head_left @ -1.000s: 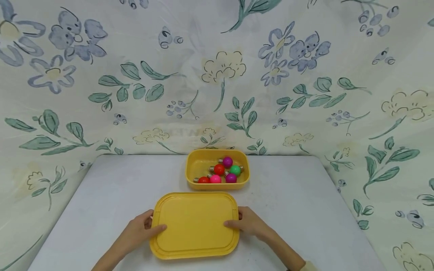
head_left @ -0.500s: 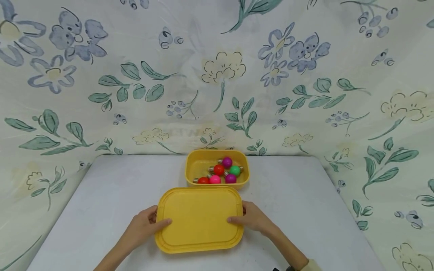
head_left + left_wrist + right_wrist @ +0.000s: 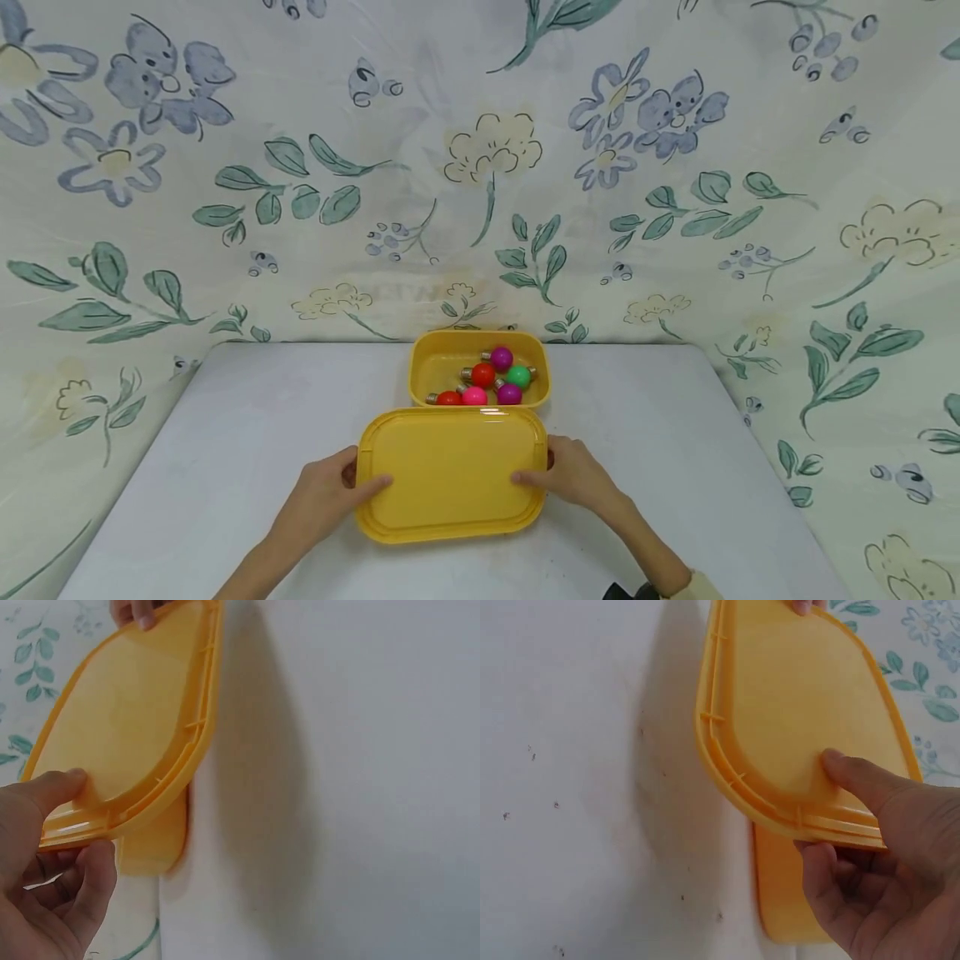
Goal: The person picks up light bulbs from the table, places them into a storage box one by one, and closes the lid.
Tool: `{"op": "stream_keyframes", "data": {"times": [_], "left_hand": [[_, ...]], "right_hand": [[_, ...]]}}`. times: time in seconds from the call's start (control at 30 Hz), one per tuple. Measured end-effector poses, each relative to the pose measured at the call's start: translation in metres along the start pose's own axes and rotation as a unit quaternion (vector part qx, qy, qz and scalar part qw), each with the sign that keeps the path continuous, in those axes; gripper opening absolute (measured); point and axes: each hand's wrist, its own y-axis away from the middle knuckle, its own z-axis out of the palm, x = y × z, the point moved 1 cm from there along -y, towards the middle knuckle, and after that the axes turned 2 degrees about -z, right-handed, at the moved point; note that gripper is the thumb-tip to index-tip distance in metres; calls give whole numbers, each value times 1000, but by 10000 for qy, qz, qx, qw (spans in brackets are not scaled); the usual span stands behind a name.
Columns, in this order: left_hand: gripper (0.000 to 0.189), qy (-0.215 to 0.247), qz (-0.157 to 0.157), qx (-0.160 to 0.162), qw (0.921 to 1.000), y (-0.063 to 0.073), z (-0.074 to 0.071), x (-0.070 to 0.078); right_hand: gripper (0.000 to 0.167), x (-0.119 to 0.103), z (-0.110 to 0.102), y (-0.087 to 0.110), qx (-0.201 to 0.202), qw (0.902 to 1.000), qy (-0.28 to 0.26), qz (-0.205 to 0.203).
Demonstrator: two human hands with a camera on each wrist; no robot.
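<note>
Both hands hold a yellow rectangular lid (image 3: 452, 475) with rounded corners, raised above the table and tilted. My left hand (image 3: 321, 498) grips its left edge, thumb on the face and fingers behind. On the right edge, my right hand (image 3: 576, 477) pinches the lid the same way. Just beyond it stands a yellow bin (image 3: 442, 354) holding several small coloured bulbs (image 3: 483, 375) in red, pink, purple and green with metal screw bases. The lid's upper edge overlaps the bin's near wall in the head view. In both wrist views, ribs show along the lid's rim.
A white table (image 3: 262, 417) lies under everything, with its far edge just behind the bin. Behind it hangs a floral cloth (image 3: 420, 283), which also shows along both sides. A small black object (image 3: 628, 592) is by the right sleeve (image 3: 693, 587).
Both hands have carried the lid forward and somewhat to the right, toward the bin. It now covers the bin's near edge in the head view. The bulbs stay where they were.
</note>
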Motion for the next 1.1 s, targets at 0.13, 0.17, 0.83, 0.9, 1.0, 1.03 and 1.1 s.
{"op": "stream_keyframes", "data": {"times": [0.13,0.17,0.83,0.9,1.0,1.03,1.1], "left_hand": [[36,-421,198,75,9989,0,-2,7],[36,-510,245,95,9984,1,-3,8],[30,-886,1640,1302,9738,2,-3,8],[31,-866,1796,1445,9692,3,-1,7],[34,-887,2049,1693,9599,3,0,7],[34,-919,2084,1741,9580,3,0,7],[33,-968,2133,1816,9551,2,1,6]], "right_hand": [[49,-4,-4,2,235,9995,185,-133],[50,-4,-5,3,295,9991,237,-171],[43,-16,-4,12,1637,9783,1165,-497],[43,-17,-4,12,1775,9730,1379,-518],[45,-17,-3,12,1989,9615,1794,-610],[46,-18,-3,13,2039,9576,1934,-627],[47,-19,-3,13,2124,9503,2171,-679]]}}
